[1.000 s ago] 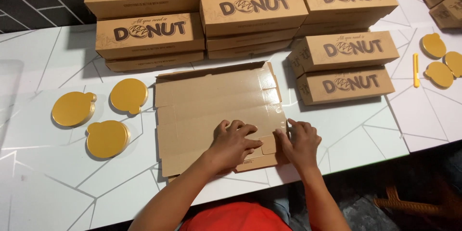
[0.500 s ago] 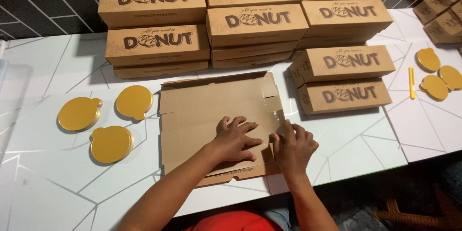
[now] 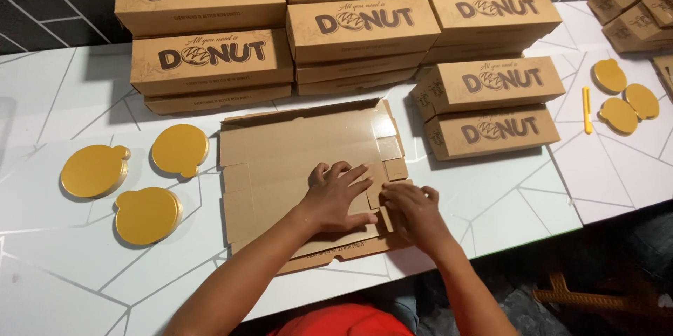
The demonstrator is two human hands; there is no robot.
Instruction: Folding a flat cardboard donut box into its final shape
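Observation:
A flat, unfolded brown cardboard box blank [image 3: 294, 150] lies on the white table [image 3: 505, 203] in front of me. My left hand [image 3: 335, 196] presses flat on its lower right part, fingers spread. Beside it, my right hand [image 3: 410, 211] rests on the blank's right edge, its fingers curled over a small side flap. Neither hand lifts the cardboard off the table.
Stacks of assembled brown printed boxes [image 3: 357, 24] line the back; two more [image 3: 491, 105] stand right of the blank. Three round gold cake boards [image 3: 144, 215] lie at the left. More gold boards [image 3: 620, 101] and a yellow stick [image 3: 587, 108] lie at the right.
Both hands have shifted slightly on the blank's lower right corner; the right hand's fingers now curl over the side flap. The camera view has tilted a little.

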